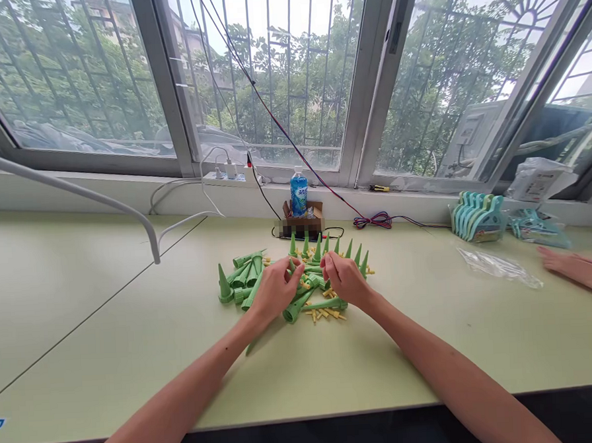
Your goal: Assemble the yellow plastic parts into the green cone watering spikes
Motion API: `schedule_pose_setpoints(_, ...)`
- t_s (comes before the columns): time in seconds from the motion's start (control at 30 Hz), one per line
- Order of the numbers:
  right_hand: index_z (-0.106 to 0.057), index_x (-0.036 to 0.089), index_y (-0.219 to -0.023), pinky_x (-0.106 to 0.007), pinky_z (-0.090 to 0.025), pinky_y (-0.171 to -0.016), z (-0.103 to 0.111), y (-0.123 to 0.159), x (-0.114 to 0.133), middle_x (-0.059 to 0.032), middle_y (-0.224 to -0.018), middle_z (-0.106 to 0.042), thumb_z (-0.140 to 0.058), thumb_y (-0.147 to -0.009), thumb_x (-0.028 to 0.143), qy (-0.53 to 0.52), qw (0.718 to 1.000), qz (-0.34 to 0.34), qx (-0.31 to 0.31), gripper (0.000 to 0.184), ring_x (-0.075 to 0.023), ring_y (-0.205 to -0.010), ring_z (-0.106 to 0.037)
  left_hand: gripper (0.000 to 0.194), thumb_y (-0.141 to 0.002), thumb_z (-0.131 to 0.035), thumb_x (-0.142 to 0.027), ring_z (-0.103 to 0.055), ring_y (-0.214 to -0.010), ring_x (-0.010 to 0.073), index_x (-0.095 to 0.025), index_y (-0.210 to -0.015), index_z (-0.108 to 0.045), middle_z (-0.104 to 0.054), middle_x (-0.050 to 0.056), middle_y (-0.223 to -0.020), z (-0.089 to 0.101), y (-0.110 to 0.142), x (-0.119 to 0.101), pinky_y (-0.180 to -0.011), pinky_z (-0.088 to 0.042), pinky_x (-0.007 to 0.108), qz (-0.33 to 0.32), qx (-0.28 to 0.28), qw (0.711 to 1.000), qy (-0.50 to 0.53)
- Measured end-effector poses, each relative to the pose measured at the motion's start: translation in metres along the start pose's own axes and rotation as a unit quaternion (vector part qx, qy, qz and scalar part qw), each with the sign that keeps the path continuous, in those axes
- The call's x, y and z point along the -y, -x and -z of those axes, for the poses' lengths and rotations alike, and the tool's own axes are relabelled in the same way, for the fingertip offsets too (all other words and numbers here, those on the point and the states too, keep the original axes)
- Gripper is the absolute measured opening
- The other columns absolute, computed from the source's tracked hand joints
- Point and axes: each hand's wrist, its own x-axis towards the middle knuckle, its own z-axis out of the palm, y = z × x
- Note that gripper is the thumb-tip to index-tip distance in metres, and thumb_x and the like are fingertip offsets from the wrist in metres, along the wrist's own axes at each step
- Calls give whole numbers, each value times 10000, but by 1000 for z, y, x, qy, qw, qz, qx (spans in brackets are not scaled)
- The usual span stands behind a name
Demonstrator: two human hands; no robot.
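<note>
My left hand is closed around a green plastic cone spike, whose tip shows at the fingers. Close by on its right, my right hand is pinched shut; whatever lies between its fingertips is too small to make out. Below and between the hands spreads a pile of green cone spikes mixed with small yellow plastic pieces. Behind the hands, several green cones stand upright in a curved row. One more upright cone stands at the pile's left end.
A bottle of blue liquid stands in a small cardboard box by the window. Coiled cable, teal hangers and clear plastic bags lie rightward. Another person's hand rests at the right. A grey tube crosses the left.
</note>
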Motion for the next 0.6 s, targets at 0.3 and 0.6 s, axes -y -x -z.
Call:
schedule_pose_setpoints(0.3, -527, 204, -983, -219, -376, -581, 1, -3, -4, 22, -658, -591, -361, -1009, 344, 47, 998, -20, -41, 218, -120, -522, -505, 271, -934, -469, -429, -390, -473, 117, -202, -888, -610, -444, -64, -511, 1, 0, 1, -524, -323, 233, 17, 4, 1000, 6)
schedule_pose_setpoints(0.6, -544, 196, -982, -223, -338, -570, 3, -3, -10, 14, -655, -577, -376, -1003, 355, 96, 990, -36, -98, 232, -132, -546, -512, 308, -934, -462, -439, -356, -481, 113, -192, -841, -621, -404, -65, -502, 2, 0, 2, -535, -314, 236, 19, -4, 1000, 5)
